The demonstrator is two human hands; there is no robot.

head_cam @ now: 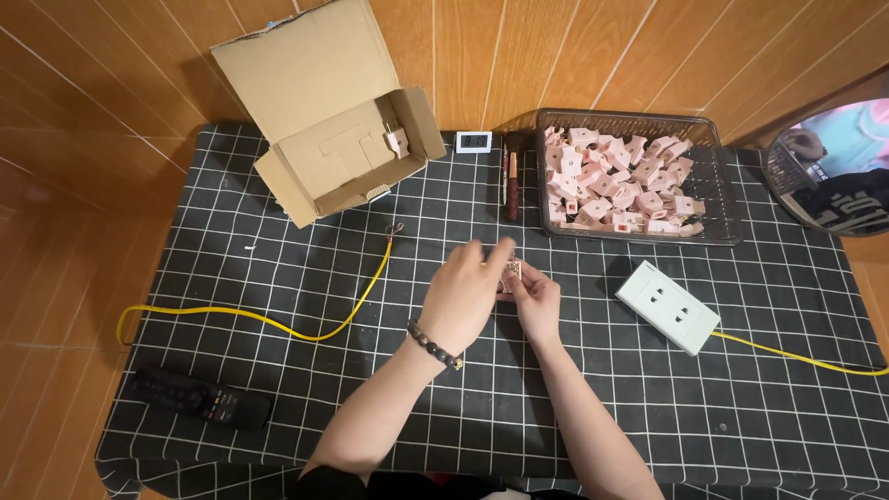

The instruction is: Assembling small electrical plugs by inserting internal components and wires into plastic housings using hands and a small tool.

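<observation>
Both my hands meet over the middle of the black grid-patterned table cover [278, 389]. My right hand [535, 301] pinches a small pink plug part [512, 269] with metal contacts on top. My left hand [466, 294], with a dark bead bracelet at the wrist, reaches across and touches the same part with its fingertips. A dark wire basket [718, 199] full of several similar pink plug parts stands behind my hands to the right.
An open cardboard box [319, 102] with one pink part inside stands at the back left. A yellow cable [278, 324] crosses the left side. A white socket strip [669, 306] lies right, a black remote [199, 400] front left, a small digital display [473, 142] and a screwdriver [511, 185] at the back.
</observation>
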